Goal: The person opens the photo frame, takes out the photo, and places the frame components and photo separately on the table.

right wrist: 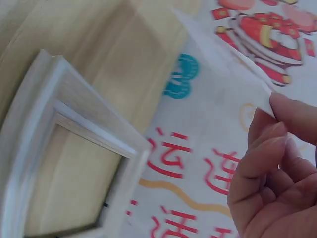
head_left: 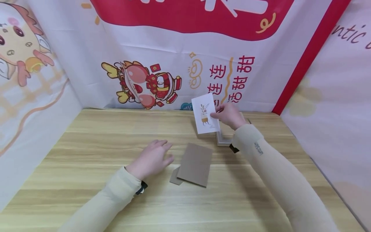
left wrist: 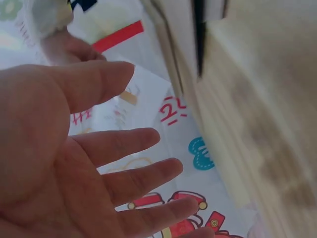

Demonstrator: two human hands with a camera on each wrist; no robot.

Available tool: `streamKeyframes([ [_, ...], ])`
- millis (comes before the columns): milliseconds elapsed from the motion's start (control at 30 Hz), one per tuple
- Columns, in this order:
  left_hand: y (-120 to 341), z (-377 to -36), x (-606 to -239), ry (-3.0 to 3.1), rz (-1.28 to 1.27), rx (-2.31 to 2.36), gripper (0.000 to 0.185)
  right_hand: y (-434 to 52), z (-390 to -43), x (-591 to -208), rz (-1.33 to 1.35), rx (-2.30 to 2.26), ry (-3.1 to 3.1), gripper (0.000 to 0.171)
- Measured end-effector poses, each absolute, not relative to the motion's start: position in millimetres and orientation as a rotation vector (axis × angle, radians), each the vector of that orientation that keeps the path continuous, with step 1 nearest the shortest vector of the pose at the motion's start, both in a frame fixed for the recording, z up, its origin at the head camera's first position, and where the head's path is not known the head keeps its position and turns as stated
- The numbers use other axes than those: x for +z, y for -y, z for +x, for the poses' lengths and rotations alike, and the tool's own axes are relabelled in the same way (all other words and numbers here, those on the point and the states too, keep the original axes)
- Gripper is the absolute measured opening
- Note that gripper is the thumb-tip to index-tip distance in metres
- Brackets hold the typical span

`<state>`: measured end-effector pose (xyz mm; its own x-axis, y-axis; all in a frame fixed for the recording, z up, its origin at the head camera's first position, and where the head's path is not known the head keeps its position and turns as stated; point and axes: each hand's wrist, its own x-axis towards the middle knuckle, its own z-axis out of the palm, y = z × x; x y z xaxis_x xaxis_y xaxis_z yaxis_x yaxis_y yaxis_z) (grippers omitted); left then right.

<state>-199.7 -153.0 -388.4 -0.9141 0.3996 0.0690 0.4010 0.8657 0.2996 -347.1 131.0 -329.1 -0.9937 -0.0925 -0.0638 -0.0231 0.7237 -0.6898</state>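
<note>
Right hand (head_left: 229, 114): pinches the white card (head_left: 204, 113) by its right edge, holding it upright above the far side of the table (head_left: 87, 154).
Frame (head_left: 223, 140): lies flat just below that hand and the card.
Left hand (head_left: 152, 158): fingers spread and relaxed, palm down on the table, holding nothing.
Brown board (head_left: 195, 164): lies flat just right of the left hand.

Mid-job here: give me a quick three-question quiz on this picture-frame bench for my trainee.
1. True or false: the right hand pinches the white card above the table.
2. Which lies nearest the left hand? A the brown backing board; B the picture frame; C the white card.
3. Fill in: the left hand's fingers are ____, holding nothing.

Key: 1 true; 2 A; 3 straight.
</note>
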Motion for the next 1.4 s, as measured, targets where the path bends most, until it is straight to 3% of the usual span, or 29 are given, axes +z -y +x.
streamKeyframes([
  [333, 145, -174, -394, 2.913, -0.766, -0.333, 0.048, -115, -377, -370, 0.019, -0.926, -2.774, 0.022],
  [667, 131, -159, -389, 2.893, -0.835, -0.317, 0.051, -112, -390, -387, -0.181, -0.512, -2.963, 0.023],
  [1033, 116, -163, -395, 2.82, -0.92, -0.304, 0.043, -102, -402, -405, -0.283, -0.307, -3.028, 0.04],
  [1400, 95, -169, -403, 2.833, -0.973, -0.193, 0.049, -95, -400, -407, -0.292, -0.372, -3.0, 0.03],
])
